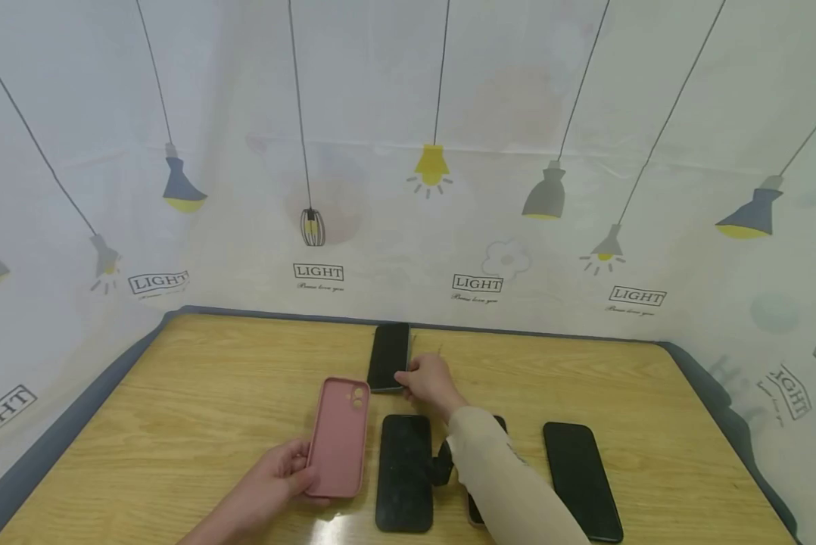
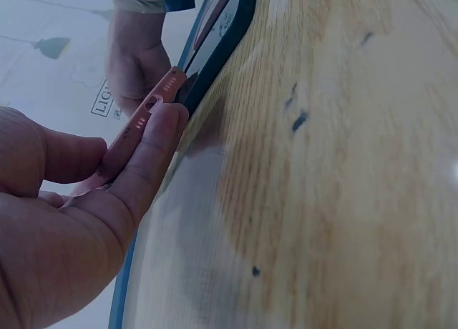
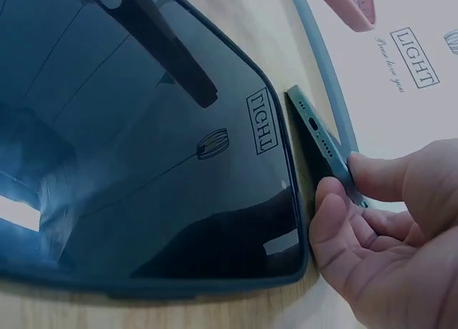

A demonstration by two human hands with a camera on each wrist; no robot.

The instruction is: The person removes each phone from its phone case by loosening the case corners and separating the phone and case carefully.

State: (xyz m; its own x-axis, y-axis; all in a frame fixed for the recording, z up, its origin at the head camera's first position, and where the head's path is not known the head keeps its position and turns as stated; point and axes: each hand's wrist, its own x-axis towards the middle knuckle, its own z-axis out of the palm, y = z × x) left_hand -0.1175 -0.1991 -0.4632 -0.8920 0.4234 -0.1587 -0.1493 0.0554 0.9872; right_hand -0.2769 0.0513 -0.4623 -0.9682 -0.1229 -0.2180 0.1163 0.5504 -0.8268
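Note:
My left hand (image 1: 278, 473) grips a pink phone case (image 1: 337, 446) by its lower left side, its hollow inside and camera cut-out turned up toward me. In the left wrist view the case (image 2: 136, 132) shows edge-on between thumb and fingers. Farther back, my right hand (image 1: 435, 382) pinches the lower right corner of a dark-screened smartphone (image 1: 388, 356). The right wrist view shows that smartphone's bottom edge (image 3: 315, 129), with its charging port, thumb on one side and fingers on the other. The end held appears slightly raised off the table.
A black phone (image 1: 404, 473) lies in front, between my arms. Another phone (image 1: 474, 511) is mostly hidden under my right sleeve (image 1: 510, 473). A third dark phone (image 1: 583, 481) lies to the right. Behind the wooden table (image 1: 231, 378) hangs a lamp-patterned sheet (image 1: 381, 91).

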